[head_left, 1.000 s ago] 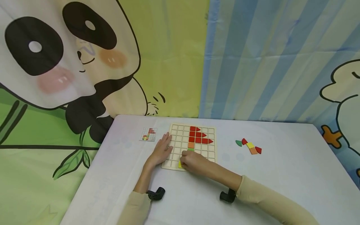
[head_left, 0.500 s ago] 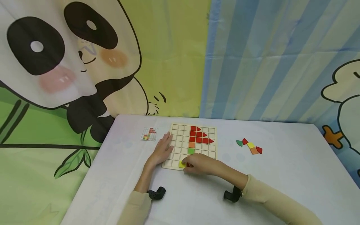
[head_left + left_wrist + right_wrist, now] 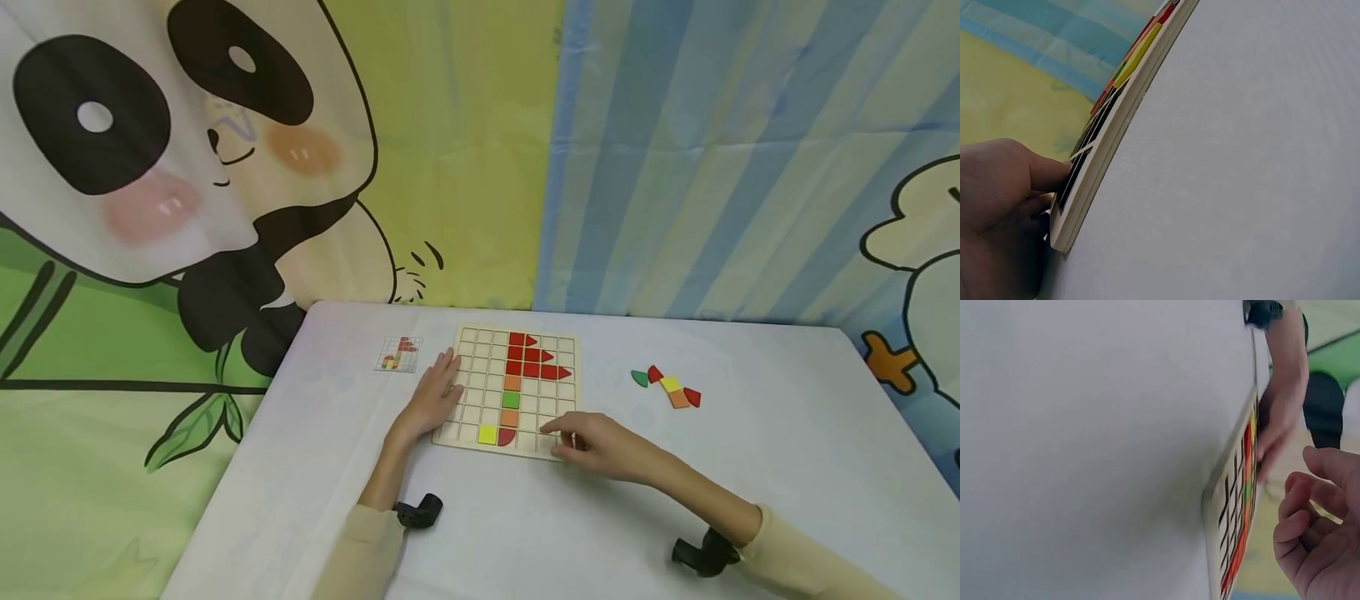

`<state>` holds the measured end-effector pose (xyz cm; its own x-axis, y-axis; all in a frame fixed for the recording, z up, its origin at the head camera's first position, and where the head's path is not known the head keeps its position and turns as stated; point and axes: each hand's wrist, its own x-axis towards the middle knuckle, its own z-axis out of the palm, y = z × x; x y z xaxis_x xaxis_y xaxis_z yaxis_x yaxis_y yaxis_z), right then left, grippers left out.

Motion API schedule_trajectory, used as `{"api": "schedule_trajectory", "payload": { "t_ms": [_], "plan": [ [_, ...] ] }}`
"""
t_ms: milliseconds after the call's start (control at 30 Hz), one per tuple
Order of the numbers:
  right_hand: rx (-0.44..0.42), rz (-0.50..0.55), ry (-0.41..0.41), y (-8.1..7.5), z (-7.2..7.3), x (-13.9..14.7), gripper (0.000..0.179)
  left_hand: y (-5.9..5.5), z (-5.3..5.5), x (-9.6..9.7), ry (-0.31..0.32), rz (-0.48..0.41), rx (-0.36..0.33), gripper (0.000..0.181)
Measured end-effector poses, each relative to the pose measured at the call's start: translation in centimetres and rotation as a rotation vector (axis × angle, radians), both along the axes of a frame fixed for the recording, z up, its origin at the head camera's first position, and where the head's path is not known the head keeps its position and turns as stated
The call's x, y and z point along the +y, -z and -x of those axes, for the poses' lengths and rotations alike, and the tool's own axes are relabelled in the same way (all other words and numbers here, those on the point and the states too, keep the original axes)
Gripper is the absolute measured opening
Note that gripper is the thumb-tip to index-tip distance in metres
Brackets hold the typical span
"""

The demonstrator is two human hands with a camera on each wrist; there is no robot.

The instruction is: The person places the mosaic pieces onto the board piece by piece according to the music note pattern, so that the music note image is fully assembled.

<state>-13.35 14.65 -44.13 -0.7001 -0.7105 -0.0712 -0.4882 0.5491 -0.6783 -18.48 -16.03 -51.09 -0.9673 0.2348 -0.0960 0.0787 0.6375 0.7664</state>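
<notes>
Lying on the table (image 3: 525,533), right of the board (image 3: 476,382), loose pieces (image 3: 670,384) are strung in a slanting row, far side of the right hand (image 3: 600,446), which is nearer than the left hand (image 3: 430,398). Nothing is seen pinched by the right's loosely bent fingers; the board's left edge is touched by the left's spread fingers, and red, orange, green and yellow pieces (image 3: 511,400) are held in its squares

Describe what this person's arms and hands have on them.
The left sleeve and right sleeve are plain pale beige, ending short of the hands. The left wrist device and right wrist device are black and bent like an elbow. The left hand and right hand wear no gloves.
</notes>
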Motion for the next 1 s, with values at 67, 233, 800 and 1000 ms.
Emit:
{"api": "schedule_trajectory", "payload": {
  "t_ms": [67,233,800,1000],
  "plan": [
    [0.036,0.001,0.076,0.1,0.2,2.1,0.032,0.0,0.0,0.0,-0.001,0.001,-0.002,0.059],
    [0.085,0.004,0.257,0.7,0.8,6.7,0.031,0.1,0.0,0.1,0.004,0.007,0.013,0.058],
    [0.200,-0.052,0.378,1.3,1.8,11.3,0.031,0.1,-0.1,0.1,-0.008,0.019,0.004,0.058],
    [0.249,-0.161,0.519,1.3,3.7,12.4,0.043,0.1,-0.1,0.1,-0.002,0.018,0.012,0.058]
  ]
}}
